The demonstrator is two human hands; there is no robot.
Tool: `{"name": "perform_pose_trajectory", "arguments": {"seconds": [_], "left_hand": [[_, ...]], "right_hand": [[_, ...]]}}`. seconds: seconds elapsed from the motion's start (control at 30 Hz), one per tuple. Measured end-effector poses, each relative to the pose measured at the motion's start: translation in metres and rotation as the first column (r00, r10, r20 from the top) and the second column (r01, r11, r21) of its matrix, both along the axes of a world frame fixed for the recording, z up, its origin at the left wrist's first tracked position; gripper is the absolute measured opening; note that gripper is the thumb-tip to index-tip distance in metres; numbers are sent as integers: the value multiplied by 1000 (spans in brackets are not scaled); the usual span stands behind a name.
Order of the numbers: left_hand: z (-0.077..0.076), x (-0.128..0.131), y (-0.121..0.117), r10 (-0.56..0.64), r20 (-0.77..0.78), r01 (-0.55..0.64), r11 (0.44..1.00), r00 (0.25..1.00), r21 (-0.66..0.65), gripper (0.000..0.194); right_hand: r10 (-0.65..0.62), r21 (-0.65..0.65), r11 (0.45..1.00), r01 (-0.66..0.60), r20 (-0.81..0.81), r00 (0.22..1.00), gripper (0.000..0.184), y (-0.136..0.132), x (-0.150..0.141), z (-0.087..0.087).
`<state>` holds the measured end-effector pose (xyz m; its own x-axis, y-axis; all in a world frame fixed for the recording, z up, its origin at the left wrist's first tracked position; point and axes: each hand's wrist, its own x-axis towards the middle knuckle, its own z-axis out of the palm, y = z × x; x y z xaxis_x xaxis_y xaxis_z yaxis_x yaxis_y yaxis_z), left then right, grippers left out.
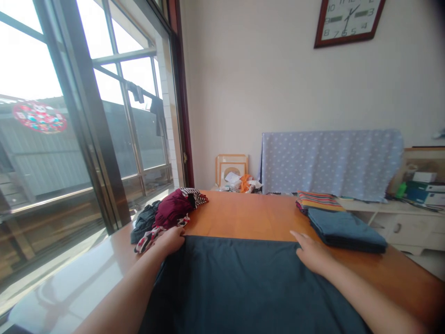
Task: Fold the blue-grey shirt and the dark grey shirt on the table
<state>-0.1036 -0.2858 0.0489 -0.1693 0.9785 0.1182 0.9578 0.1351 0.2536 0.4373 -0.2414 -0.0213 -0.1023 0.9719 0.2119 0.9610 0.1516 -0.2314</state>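
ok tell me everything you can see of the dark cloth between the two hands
The dark cloth is plain, deep blue-green and smooth-looking, with soft creases. Spread wide, it hides part of the table; whether it rests there is unclear. The left hand and right hand touch its far corners, the edge between them nearly straight. Its near end runs out of view.

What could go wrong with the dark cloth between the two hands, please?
The left hand is close to the crumpled clothes, so it might drag them along. The right hand is near the folded stack, so a wide sweep could push it askew. The dark cloth shows soft wrinkles, which might become creases if not smoothed.
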Motion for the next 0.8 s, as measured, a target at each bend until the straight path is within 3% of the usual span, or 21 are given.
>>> {"name": "perform_pose_trajectory", "arguments": {"seconds": [0.1, 0.27, 0.33, 0.57, 0.8], "left_hand": [[1, -4, 0, 9, 6, -9, 1000, 1000, -23, 16], [-3, -5, 9, 35, 22, -35, 999, 999, 4, 14], [-5, -4, 17, 51, 37, -52, 998, 998, 28, 16], [-5, -2, 48, 158, 82, -165, 982, 984, 91, 23], [-19, 1, 62, 167, 110, -177, 980, 980, 90, 25]], "right_hand": [[-9, -28, 1000, 8, -8, 1000, 64, 13, 2, -5], [14, -47, 999, -17, -84, 996, 23, 17, 8, -6], [0, -14, 1000, -2, -105, 994, 14, 17, 12, -2], [-169, 136, 974, 184, -119, 978, 12, 23, 32, 14], [-181, 126, 974, 190, -76, 981, 15, 20, 31, -1]]}}
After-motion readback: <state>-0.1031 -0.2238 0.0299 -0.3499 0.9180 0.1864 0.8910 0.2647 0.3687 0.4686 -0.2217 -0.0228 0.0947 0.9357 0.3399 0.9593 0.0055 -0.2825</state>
